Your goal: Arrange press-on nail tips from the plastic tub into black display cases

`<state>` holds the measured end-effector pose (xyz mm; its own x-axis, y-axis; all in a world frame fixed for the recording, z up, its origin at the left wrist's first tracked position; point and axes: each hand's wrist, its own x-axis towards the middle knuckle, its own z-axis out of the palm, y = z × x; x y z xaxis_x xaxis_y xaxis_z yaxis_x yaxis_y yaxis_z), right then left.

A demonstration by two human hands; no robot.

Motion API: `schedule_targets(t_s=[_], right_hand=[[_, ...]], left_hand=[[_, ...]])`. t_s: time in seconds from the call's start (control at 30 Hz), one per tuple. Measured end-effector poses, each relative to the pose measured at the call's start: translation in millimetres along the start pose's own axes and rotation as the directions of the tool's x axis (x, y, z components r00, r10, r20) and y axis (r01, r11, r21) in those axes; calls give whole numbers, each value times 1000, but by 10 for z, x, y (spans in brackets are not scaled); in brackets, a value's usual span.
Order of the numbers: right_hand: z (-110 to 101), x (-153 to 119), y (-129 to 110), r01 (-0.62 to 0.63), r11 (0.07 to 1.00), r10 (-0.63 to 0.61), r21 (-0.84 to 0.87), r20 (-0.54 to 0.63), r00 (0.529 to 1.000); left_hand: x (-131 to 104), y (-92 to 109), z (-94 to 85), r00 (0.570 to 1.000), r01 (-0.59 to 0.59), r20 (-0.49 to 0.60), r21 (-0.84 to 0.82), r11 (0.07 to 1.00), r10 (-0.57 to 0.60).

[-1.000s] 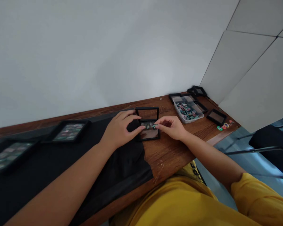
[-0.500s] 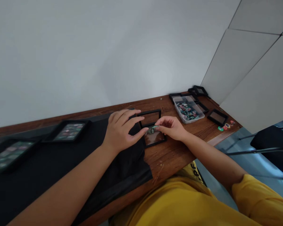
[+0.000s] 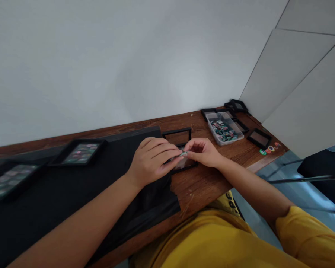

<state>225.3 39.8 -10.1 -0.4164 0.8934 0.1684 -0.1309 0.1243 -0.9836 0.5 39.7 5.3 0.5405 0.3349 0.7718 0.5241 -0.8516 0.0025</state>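
Note:
A small greenish piece (image 3: pixel 183 153) is pinched between the fingertips of both hands, above a black frame (image 3: pixel 177 131) with clear panes. My left hand (image 3: pixel 156 158) comes from the left, its fingers pressed together at the piece. From the right, the thumb and forefinger of my right hand (image 3: pixel 202 152) close on the same piece. The lower part of the frame is largely hidden under the hands.
A clear plastic tub (image 3: pixel 226 130) of small coloured pieces stands at the right, with black frames (image 3: pixel 259 138) around it. Two filled frames (image 3: pixel 80 152) lie on the black cloth (image 3: pixel 80 193) at left. Round stickers (image 3: pixel 271 148) lie near the right edge.
My left hand has moved right and down, and its spread fingers have closed at the small piece. My right hand has barely moved and still holds it.

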Motion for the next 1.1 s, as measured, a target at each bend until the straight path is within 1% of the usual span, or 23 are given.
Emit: schedule_targets(t_s=[0.17,0.3,0.37,0.43,0.5,0.57,0.63,0.73,0.83,0.93,1.03,1.1], right_hand=[[-17,15,20,48,999,-48,-11,-23,999],[-60,15,12,64,996,-69,-66,-65,996],[-97,3,-6,81,988,-96,-130,-107,990],[-136,-16,-35,104,968,-140,-230,-148,979],[-167,-39,-66,124,926,-188,-356,-151,970],[-184,-59,-95,154,860,-234,-487,-107,966],[-190,-73,-113,207,787,-269,-581,-21,963],[-190,-85,-123,289,728,-272,-622,124,954],[-195,-95,-129,303,706,-210,-640,220,953],[-202,-100,-134,328,682,-182,-654,283,942],[-202,-97,-132,356,678,-196,-643,310,931],[-197,-94,-128,341,682,-178,-647,305,935]], left_hand=[[-11,-34,5,997,81,9,-21,997,-80],[-18,-76,-56,986,163,29,2,987,-163],[-27,-95,-101,989,146,10,-3,989,-146],[-45,-101,-133,996,93,17,-37,995,-92],[-69,-85,-143,995,46,87,-85,995,-39],[-96,-46,-132,980,39,196,-120,992,-14],[-118,5,-116,956,49,292,-126,991,-10],[-134,64,-110,927,57,374,-106,993,-13],[-138,65,-125,913,60,408,-95,994,-16],[-145,28,-129,919,38,394,-91,995,1],[-155,-2,-111,920,9,391,-78,997,22],[-163,-7,-96,916,15,401,-70,997,14]])
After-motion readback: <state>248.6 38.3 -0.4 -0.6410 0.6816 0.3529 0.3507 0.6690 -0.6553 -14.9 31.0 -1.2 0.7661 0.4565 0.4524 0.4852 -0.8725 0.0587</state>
